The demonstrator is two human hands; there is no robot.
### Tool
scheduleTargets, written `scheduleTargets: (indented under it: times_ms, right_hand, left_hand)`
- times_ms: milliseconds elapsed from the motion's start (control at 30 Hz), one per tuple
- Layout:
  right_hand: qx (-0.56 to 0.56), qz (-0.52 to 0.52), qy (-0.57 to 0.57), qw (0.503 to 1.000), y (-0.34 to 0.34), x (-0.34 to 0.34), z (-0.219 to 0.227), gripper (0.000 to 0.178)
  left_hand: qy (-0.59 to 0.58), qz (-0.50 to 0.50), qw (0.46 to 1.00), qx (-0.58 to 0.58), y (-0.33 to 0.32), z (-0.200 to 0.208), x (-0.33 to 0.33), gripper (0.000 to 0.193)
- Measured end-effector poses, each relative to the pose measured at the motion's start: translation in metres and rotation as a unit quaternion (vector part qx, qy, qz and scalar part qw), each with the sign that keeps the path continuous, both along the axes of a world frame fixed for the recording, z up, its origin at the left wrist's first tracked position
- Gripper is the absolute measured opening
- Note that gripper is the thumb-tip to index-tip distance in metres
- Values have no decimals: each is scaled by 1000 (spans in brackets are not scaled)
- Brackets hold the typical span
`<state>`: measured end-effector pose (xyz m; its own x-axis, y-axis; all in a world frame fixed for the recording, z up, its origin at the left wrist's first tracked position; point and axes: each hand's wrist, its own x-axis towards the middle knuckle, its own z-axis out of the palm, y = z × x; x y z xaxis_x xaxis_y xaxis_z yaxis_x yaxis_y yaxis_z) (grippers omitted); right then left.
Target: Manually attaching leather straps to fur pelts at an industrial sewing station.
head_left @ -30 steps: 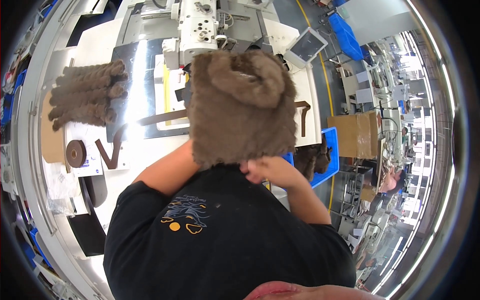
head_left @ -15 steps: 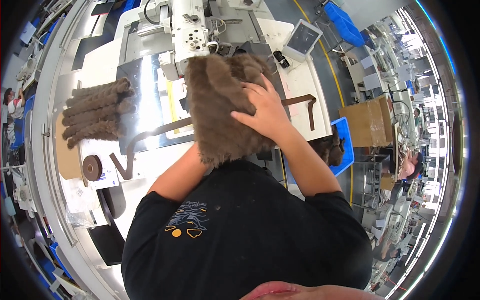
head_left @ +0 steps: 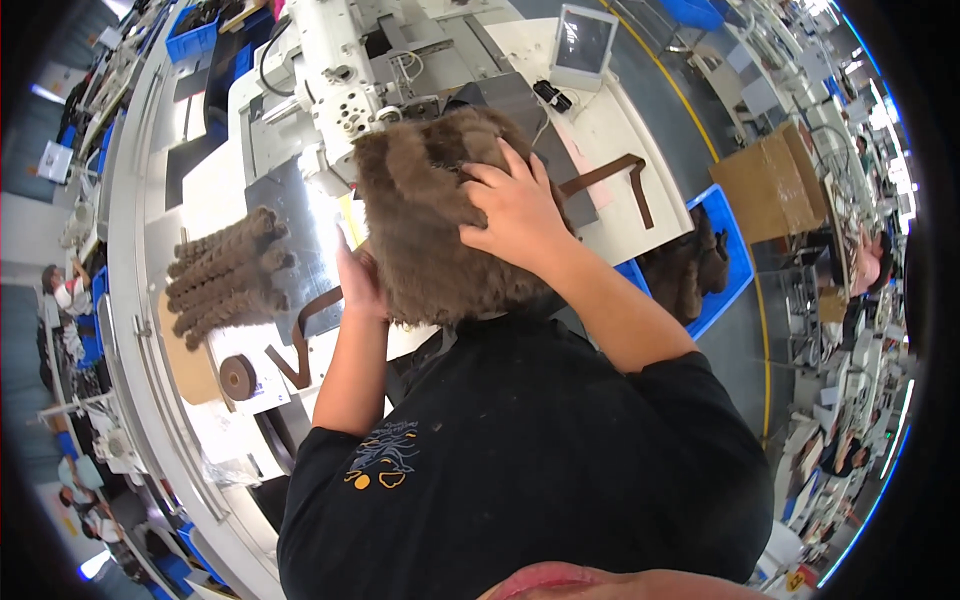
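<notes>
A piece of brown fur (head_left: 430, 230) lies in front of the sewing machine head (head_left: 345, 100), over the work table. My right hand (head_left: 515, 210) rests on top of it, fingers spread over the pile. At the fur's lower left edge is my left hand (head_left: 362, 280); one digit stretches away from the edge, and the other fingers are partly hidden against the fur. Brown strap (head_left: 318, 310) emerges on the left beside my left wrist, and another stretch of brown strap (head_left: 605, 172) runs out on the right, bending down at its end.
Rolled brown fur strips (head_left: 230, 270) lie on the left, above a roll of brown tape (head_left: 237, 378). A blue bin (head_left: 738, 235) with dark fur stands at right, near a cardboard box (head_left: 770, 185). A tablet-like screen (head_left: 583, 42) stands at the back right.
My left hand has come out from under the fur to its left edge. My right hand stays spread on top. The whole view has tilted.
</notes>
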<state>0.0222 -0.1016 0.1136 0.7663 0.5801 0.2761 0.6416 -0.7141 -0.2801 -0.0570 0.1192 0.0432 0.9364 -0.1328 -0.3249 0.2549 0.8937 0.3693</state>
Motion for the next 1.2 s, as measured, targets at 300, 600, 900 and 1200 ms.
scheduleTargets:
  times_ms: [300,600,900,1200]
  right_hand:
    - [-61,15,12,998,2,-20,-28,77]
    - [169,103,23,980,-21,-19,-15,74]
    - [132,70,-51,987,-40,-7,-10,85]
    - [56,55,59,995,-53,0,-19,68]
  left_hand:
    - [28,3,909,416,-39,-5,4,44]
    - [101,2,919,380,-11,-23,3,51]
    - [96,18,847,522,-21,-1,1,47]
    - [-101,101,277,950,-53,65,21,78]
